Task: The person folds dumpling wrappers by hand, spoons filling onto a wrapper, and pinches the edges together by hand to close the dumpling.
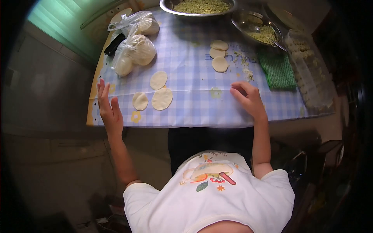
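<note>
Near the table's left front edge my left hand (110, 108) is raised with its fingers apart, holding nothing. Three round dough wrappers (162, 98) lie to its right on the checked cloth. My right hand (248, 98) rests over the front right part of the cloth, fingers curled, with a gap between thumb and fingers and nothing seen in them. Beyond it, three more wrappers (220, 64) lie overlapping in a column, with crumbs of green filling (248, 72) scattered to their right.
Plastic bags of dough (140, 50) and a black object (114, 44) sit at the back left. A large bowl of filling (202, 7), a smaller bowl with a spoon (256, 27), a green cloth (276, 71) and a clear tray of dumplings (311, 73) stand at the back and right.
</note>
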A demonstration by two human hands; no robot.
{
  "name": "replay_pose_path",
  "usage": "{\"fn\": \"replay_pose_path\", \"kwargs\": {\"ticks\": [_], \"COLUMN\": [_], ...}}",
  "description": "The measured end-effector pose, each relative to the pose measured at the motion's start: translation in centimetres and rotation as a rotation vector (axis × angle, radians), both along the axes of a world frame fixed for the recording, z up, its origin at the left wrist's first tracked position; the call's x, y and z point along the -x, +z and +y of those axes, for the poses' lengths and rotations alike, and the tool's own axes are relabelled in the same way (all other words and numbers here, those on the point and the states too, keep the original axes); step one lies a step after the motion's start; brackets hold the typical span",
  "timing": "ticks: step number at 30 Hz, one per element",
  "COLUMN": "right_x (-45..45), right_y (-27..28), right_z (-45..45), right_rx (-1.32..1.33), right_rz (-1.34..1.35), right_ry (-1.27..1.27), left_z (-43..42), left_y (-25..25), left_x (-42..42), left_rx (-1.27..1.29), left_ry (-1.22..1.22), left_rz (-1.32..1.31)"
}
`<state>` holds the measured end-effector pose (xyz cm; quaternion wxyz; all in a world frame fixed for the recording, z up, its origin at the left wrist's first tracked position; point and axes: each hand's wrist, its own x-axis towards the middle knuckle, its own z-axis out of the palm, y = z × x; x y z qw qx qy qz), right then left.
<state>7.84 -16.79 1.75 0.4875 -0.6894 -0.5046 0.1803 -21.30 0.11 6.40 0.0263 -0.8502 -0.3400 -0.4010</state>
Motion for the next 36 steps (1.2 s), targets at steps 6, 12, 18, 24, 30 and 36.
{"fn": "replay_pose_path", "kwargs": {"ticks": [6,12,18,24,30,36], "right_x": [-0.1,-0.1,-0.3,-0.2,-0.1,2.3], "right_y": [0.0,0.0,-0.1,-0.1,0.1,0.9], "right_z": [0.0,0.0,-0.1,0.0,-0.1,0.9], "right_rx": [-0.010,-0.012,-0.002,-0.033,-0.041,-0.099], "right_rz": [-0.002,-0.011,-0.009,-0.030,0.092,0.518], "right_ry": [0.015,0.013,0.007,0.018,0.028,0.334], "left_z": [2.6,4.8,4.5,2.7,-2.3,-7.3], "left_y": [-3.5,-4.3,-3.2,-1.0,-1.3,-2.8], "left_x": [0.4,0.6,-0.1,0.2,-3.9,-9.8], "left_rx": [0.489,1.043,1.177,1.210,1.496,1.700], "left_ry": [-0.033,-0.153,-0.205,-0.336,-0.549,-0.804], "left_rz": [0.181,0.054,-0.288,-0.587,-0.922,-0.776]}}
